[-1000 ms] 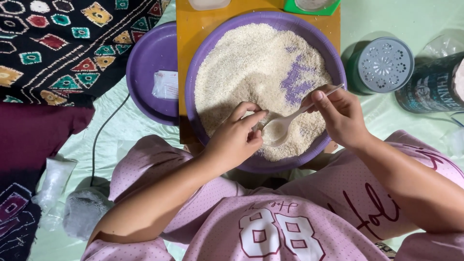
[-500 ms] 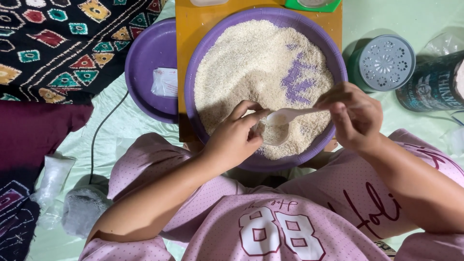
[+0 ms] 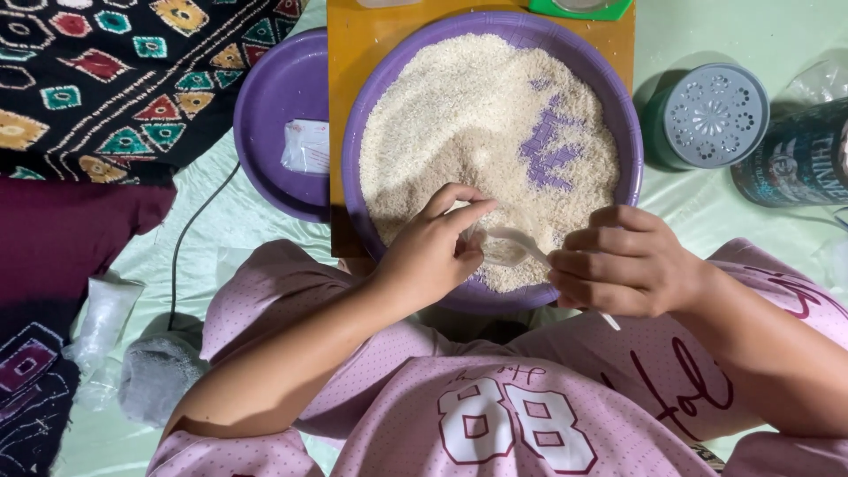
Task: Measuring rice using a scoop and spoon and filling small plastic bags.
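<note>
A wide purple basin [image 3: 355, 132] filled with white rice [image 3: 459, 115] rests on an orange board in front of me. My left hand [image 3: 428, 256] hovers over the basin's near edge, fingers pinched on what looks like a small clear bag [image 3: 484, 231]. My right hand [image 3: 623, 263] is closed around the handle of a white plastic spoon [image 3: 511, 247]. The spoon's bowl points at my left fingertips, and the handle's end sticks out below my right fist. Bare purple streaks show through the rice at the right.
A purple plate [image 3: 269, 97] holding a small packet [image 3: 306, 146] lies left of the basin. A grey perforated lid [image 3: 715, 115] and a dark can [image 3: 795, 159] stand at the right. Clear bags [image 3: 106, 314], a black cable [image 3: 187, 243] and patterned cloth [image 3: 97, 79] are at the left.
My right hand has drawn the spoon down and toward me, from over the rice to the basin's near rim. My left hand stays almost still.
</note>
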